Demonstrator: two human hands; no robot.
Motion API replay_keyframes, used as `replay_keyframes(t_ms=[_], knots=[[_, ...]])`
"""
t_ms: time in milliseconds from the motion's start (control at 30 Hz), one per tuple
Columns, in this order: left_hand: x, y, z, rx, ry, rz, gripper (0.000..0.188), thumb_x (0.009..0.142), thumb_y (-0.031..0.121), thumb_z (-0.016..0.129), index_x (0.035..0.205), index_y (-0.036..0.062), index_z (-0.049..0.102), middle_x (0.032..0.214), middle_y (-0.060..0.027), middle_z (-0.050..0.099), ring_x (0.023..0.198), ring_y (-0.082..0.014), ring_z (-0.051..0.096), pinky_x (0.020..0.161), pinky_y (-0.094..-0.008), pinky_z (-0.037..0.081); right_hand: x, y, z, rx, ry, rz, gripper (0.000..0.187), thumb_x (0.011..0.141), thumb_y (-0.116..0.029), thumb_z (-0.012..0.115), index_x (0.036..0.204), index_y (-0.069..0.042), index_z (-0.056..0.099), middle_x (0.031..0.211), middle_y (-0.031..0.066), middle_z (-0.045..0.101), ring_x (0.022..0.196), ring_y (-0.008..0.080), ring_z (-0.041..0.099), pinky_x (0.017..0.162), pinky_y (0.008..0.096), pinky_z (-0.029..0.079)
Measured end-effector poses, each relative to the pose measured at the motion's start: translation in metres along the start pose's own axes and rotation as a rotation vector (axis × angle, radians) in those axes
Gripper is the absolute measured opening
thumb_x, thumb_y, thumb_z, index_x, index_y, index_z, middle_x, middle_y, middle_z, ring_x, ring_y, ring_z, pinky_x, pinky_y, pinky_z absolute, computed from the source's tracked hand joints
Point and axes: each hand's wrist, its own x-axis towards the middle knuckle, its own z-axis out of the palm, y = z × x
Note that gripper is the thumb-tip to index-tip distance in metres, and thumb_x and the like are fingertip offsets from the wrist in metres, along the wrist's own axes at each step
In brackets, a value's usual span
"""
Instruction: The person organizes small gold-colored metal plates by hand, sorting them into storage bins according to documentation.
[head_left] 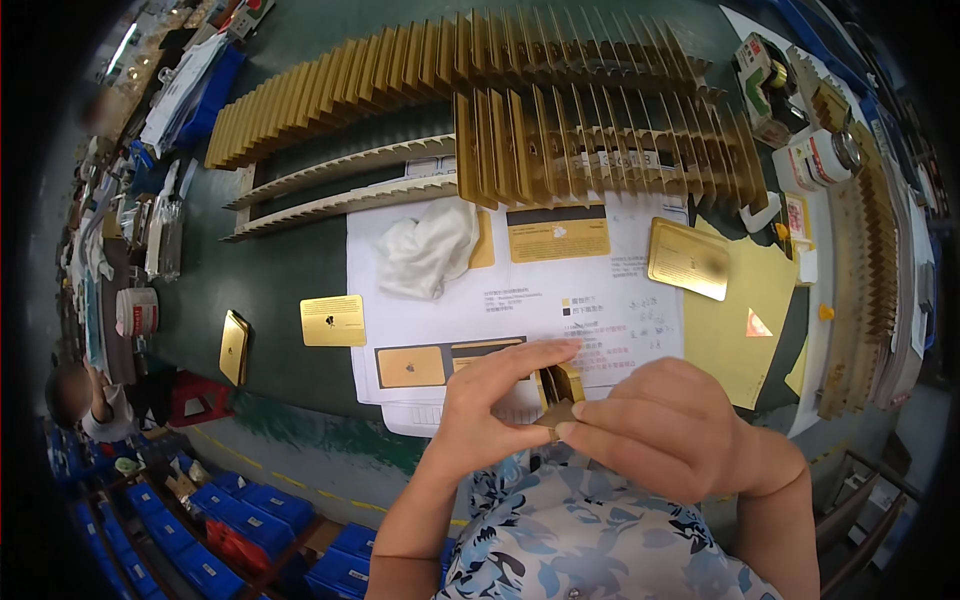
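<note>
My left hand point(480, 405) grips a shiny gold card point(567, 382) by its edges, thumb on the near side and fingers on the far side. The card stands tilted, so its face reflects darkly. My right hand point(670, 430) pinches a small grey-brown piece point(553, 416), perhaps sandpaper, against the card's near edge by the left thumb. Beneath the hands lie printed paper sheets point(520, 300) with pictures of cards. A crumpled white cloth point(425, 252) rests on them, partly covering another gold card point(484, 240).
Slotted racks point(340, 175) across the back hold many upright gold cards point(380, 75). Loose gold cards lie at left point(334, 321) and right point(688, 262), with a small stack point(234, 348) near the table edge. Yellow paper point(740, 300) and a white bottle point(815, 160) are at right.
</note>
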Motion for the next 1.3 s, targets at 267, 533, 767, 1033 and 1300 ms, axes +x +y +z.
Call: replay_keyframes(t_ms=[267,533,767,1033,1300], knots=[[0.001,0.003,0.000,0.024,-0.002,-0.001,0.060,0.067,0.007,0.081,0.125,0.0055,0.067,0.126,-0.0107,0.070,0.115,-0.0283,0.068,0.098,-0.0363,0.053,0.001,0.005,0.002,-0.040,0.024,-0.006,0.032,0.068,-0.004,0.072,0.098,0.007,0.068,0.097,0.0130,0.062,0.072,0.0212,0.060,0.057,0.0308,0.049],[0.003,0.005,0.001,0.032,-0.002,-0.005,0.059,0.067,0.006,0.080,0.124,0.0055,0.068,0.124,-0.0102,0.071,0.113,-0.0281,0.069,0.098,-0.0366,0.053,-0.001,-0.001,-0.001,-0.113,-0.002,-0.021,0.031,0.069,-0.006,0.071,0.096,0.007,0.067,0.095,0.0125,0.062,0.075,0.0211,0.061,0.062,0.0305,0.050],[0.002,0.004,0.001,0.021,0.009,0.006,0.058,0.069,0.012,0.085,0.124,0.0058,0.067,0.124,-0.0100,0.071,0.114,-0.0277,0.069,0.098,-0.0364,0.054,-0.007,-0.014,-0.006,-0.070,-0.066,-0.033,0.023,0.073,-0.007,0.071,0.091,0.005,0.068,0.093,0.0107,0.062,0.076,0.0206,0.061,0.063,0.0302,0.050],[0.002,0.004,0.001,0.059,0.016,0.032,0.062,0.066,0.012,0.088,0.125,0.0065,0.067,0.123,-0.0098,0.071,0.110,-0.0277,0.070,0.095,-0.0357,0.054,0.004,-0.009,-0.014,-0.174,-0.029,-0.003,0.022,0.073,-0.005,0.070,0.093,0.005,0.069,0.095,0.0097,0.063,0.079,0.0210,0.061,0.066,0.0310,0.051],[0.002,0.007,0.002,0.066,0.016,0.020,0.061,0.066,0.013,0.089,0.123,0.0057,0.068,0.121,-0.0111,0.072,0.107,-0.0260,0.071,0.092,-0.0340,0.055,-0.012,-0.023,-0.023,-0.151,-0.163,-0.044,0.024,0.071,-0.006,0.071,0.093,0.004,0.069,0.094,0.0095,0.063,0.079,0.0200,0.061,0.065,0.0309,0.051]])
